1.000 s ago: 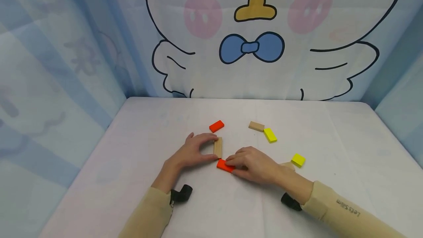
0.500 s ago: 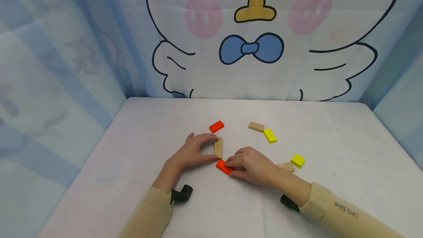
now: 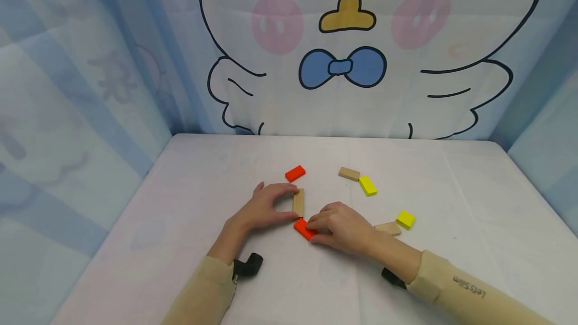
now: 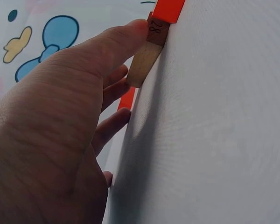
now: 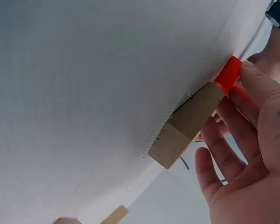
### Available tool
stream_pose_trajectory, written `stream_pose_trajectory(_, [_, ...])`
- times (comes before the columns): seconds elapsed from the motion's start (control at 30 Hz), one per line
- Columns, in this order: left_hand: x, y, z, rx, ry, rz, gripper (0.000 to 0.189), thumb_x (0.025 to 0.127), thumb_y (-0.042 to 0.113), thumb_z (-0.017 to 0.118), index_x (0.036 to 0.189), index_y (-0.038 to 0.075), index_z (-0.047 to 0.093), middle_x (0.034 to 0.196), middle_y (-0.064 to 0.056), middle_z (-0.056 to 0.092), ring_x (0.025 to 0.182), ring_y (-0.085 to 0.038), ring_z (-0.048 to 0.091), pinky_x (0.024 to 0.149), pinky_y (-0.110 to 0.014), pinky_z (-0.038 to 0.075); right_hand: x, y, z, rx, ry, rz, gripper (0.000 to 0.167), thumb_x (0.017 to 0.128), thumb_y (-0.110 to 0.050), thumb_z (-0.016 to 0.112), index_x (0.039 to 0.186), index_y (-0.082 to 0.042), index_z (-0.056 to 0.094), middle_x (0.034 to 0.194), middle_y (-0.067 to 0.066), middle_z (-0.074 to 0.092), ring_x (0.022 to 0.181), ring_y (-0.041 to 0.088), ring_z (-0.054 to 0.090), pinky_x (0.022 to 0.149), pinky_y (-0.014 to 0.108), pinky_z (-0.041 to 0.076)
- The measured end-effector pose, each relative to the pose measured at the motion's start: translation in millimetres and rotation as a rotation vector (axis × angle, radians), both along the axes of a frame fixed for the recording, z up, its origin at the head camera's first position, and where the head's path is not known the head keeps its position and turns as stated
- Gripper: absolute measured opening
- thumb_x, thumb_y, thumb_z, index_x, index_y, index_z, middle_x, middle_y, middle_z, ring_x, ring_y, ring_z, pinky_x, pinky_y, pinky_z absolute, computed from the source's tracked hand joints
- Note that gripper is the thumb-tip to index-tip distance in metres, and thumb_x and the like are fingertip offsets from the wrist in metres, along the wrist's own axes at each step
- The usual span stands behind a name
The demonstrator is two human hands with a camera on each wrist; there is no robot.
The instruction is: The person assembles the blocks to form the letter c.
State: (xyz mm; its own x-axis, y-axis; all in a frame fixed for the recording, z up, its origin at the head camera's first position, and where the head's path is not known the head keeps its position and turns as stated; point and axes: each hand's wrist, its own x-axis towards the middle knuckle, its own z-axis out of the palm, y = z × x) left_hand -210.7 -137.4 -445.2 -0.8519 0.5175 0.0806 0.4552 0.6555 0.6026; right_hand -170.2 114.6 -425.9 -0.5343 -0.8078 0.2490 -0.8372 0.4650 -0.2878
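Note:
In the head view my left hand (image 3: 266, 207) spans a plain wooden block (image 3: 298, 202), thumb on its near end and fingertips at its far end. A number 28 shows on that block's near end (image 4: 155, 27) in the left wrist view. My right hand (image 3: 340, 227) pinches a red block (image 3: 304, 229) between thumb and fingers. This red block (image 5: 229, 72) lies at a slant right at the near end of the wooden one. Another red block (image 3: 295, 173) lies just beyond my left fingertips.
Behind my right wrist lie a wooden block (image 3: 388, 228) and a yellow block (image 3: 405, 219), end to end. Farther back, one more wooden block (image 3: 349, 173) meets a second yellow block (image 3: 368, 185). A white cloth covers the table (image 3: 217, 164); a printed curtain (image 3: 343, 104) stands behind it.
My right hand has shifted slightly left and turned the red block, so its right end now points more toward me. The left hand and its wooden block stay in place.

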Motion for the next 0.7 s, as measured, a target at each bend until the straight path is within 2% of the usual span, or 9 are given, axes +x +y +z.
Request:
stream_pose_trajectory(0.13, [-0.3,-0.9,-0.6,-0.006,0.005,-0.002,0.059,0.086,0.037,0.08,0.139,0.018,0.061,0.142,0.002,0.058,0.136,-0.02,0.046,0.116,-0.064,0.007,-0.3,1.9,1.2,-0.035,-0.045,-0.01,0.026,0.087,-0.022,0.082,0.11,-0.011,0.079,0.103,-0.005,0.075,0.097,0.014,0.068,0.093,0.041,0.051])
stream_pose_trajectory(0.3, [-0.7,-0.1,-0.2,-0.013,0.009,0.002,0.061,0.086,0.038,0.08,0.14,0.018,0.061,0.143,0.001,0.057,0.137,-0.02,0.045,0.117,-0.064,0.008,-1.8,10.7,7.6,-0.049,-0.149,-0.093,0.028,0.089,-0.021,0.079,0.116,-0.013,0.077,0.113,-0.004,0.072,0.107,0.016,0.066,0.094,0.041,0.051])
stream_pose_trajectory(0.47, [-0.6,0.7,-0.1,-0.012,0.004,0.014,0.061,0.086,0.038,0.081,0.14,0.019,0.061,0.143,0.001,0.057,0.137,-0.02,0.046,0.117,-0.063,0.008,-3.3,22.5,13.1,-0.053,-0.193,-0.16,0.032,0.09,-0.02,0.079,0.12,-0.011,0.074,0.119,0.0,0.069,0.112,0.023,0.063,0.096,0.045,0.051])
stream_pose_trajectory(0.7, [-0.5,0.6,-2.1,-0.009,-0.005,0.016,0.059,0.086,0.038,0.08,0.139,0.02,0.061,0.142,0.002,0.058,0.135,-0.02,0.047,0.117,-0.063,0.007,-2.0,37.6,12.0,-0.01,-0.269,-0.222,0.035,0.089,-0.029,0.079,0.12,-0.013,0.073,0.122,-0.002,0.066,0.115,0.022,0.06,0.098,0.045,0.05])
